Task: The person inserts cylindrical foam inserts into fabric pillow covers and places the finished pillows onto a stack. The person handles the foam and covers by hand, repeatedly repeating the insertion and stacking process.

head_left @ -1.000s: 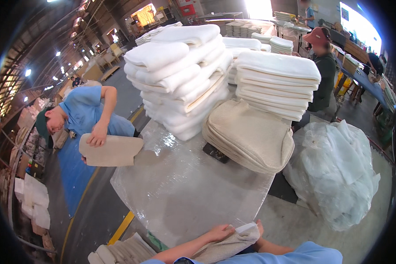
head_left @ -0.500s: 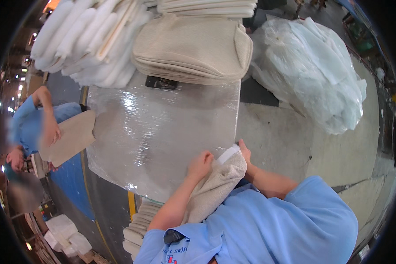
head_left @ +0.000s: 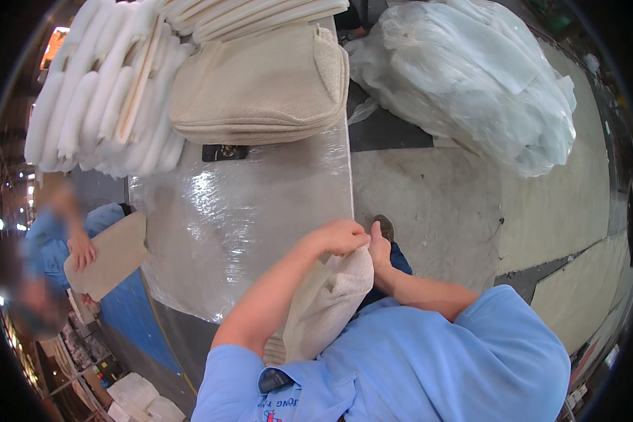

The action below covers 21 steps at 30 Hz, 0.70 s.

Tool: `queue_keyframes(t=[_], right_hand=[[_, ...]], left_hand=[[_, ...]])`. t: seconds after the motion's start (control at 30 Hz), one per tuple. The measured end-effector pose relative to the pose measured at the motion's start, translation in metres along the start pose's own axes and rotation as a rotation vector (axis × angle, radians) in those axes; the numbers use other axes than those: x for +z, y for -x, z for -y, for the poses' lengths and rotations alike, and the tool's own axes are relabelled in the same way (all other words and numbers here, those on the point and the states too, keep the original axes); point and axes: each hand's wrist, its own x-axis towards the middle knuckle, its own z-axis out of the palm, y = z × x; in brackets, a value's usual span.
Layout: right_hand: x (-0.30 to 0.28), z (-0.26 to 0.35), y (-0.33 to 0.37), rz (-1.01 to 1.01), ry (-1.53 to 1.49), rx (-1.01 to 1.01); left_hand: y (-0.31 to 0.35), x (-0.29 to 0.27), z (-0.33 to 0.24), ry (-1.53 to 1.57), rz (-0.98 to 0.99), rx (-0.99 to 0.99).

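My left hand (head_left: 340,237) is closed on the upper edge of a beige fabric cushion cover (head_left: 330,299), its fingers curled over the cloth. Beside it, my right hand (head_left: 381,247) grips the same corner from the right, thumb pointing up and fingers partly hidden by the fabric. The cover hangs folded and creased between my arms against my blue shirt. Its lower part is hidden by my left forearm and body. Both hands are at the near right corner of the plastic-wrapped table (head_left: 260,211).
Similar beige covers (head_left: 260,84) are stacked at the table's far end, beside piled white padding (head_left: 91,91). A small dark object (head_left: 225,152) lies before them. A large clear bag of white material (head_left: 471,84) rests at right. To the left a person holds a beige piece (head_left: 112,260).
My left hand has moved up and right to the cover's corner, close to my right hand. The white strip seen at the edge is now out of sight. My view has shifted.
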Motion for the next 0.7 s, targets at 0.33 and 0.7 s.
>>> queue_keyframes(t=[0.33,0.7], right_hand=[[-0.006,-0.012,-0.018,-0.037,0.044,-0.077],[0.001,-0.048,-0.076,-0.035,0.087,-0.153]], left_hand=[[-0.008,0.033,0.023,0.005,-0.415,0.216],[-0.024,0.049,0.033,0.08,-0.503,0.165]])
